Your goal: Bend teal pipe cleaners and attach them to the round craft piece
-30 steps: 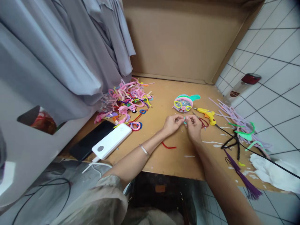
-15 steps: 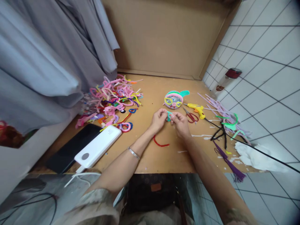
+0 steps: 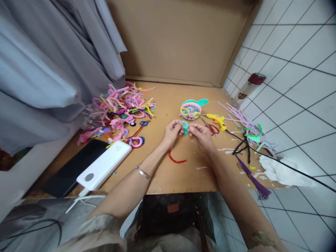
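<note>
Over the middle of the table, my left hand (image 3: 172, 133) pinches a small teal-green pipe cleaner (image 3: 185, 127) bent into a compact shape. From the other side my right hand (image 3: 201, 136) grips its right edge, thumb against fingers. Just beyond my hands stands a round clear piece (image 3: 191, 110) trimmed with pink, yellow and green pipe cleaner. Red-handled scissors (image 3: 212, 129) lie close by my right hand, with a yellow glue gun (image 3: 217, 120) behind them. A curved red pipe cleaner (image 3: 176, 160) rests on the table below my left hand.
At left are a heap of colourful pipe cleaners (image 3: 120, 105), a white power bank (image 3: 105, 164) and a black phone (image 3: 76, 168). On the right lie lilac pipe cleaners (image 3: 246, 122), a purple tassel (image 3: 256, 182), white tissue (image 3: 280, 171) and the glue gun's black cable. A red-capped jar (image 3: 249, 87) stands behind.
The view has shifted slightly. My fingers have moved a little apart around the green pipe cleaner, so more of its shape shows. Both hands still hold it.
</note>
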`<act>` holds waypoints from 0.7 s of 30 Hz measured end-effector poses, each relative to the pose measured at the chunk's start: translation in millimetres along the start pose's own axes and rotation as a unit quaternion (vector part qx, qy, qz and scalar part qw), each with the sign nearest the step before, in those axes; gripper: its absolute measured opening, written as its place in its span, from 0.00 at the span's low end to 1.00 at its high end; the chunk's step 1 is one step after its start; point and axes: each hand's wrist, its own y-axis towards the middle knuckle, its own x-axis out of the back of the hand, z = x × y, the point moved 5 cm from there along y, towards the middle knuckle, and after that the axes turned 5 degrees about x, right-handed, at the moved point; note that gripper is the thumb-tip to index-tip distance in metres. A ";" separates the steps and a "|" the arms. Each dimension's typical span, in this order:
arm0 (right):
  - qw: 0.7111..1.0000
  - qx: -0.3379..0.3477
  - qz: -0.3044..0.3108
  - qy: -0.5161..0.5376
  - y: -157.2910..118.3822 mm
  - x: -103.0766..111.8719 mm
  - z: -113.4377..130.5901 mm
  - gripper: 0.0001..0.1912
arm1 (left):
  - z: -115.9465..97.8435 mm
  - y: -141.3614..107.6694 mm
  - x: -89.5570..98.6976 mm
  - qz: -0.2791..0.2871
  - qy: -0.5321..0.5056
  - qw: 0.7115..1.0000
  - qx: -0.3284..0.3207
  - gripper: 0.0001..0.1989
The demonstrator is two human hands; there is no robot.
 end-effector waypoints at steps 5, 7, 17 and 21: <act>0.998 0.023 -0.009 -0.054 1.5 1.0 -5.2 0.18 | 3.6 0.5 -2.3 0.003 0.016 1.000 0.016 0.09; 0.999 0.025 -0.007 -0.044 2.3 1.4 -6.8 0.18 | 5.6 0.2 -3.9 0.006 0.017 1.000 0.021 0.08; 0.984 0.057 -0.013 -0.167 -1.5 4.5 3.1 0.14 | 6.3 -2.3 -5.2 0.053 0.087 0.994 -0.025 0.12; 0.985 0.055 0.000 -0.161 -1.5 1.9 1.2 0.16 | 4.5 -2.0 -3.5 0.056 0.135 0.988 -0.045 0.15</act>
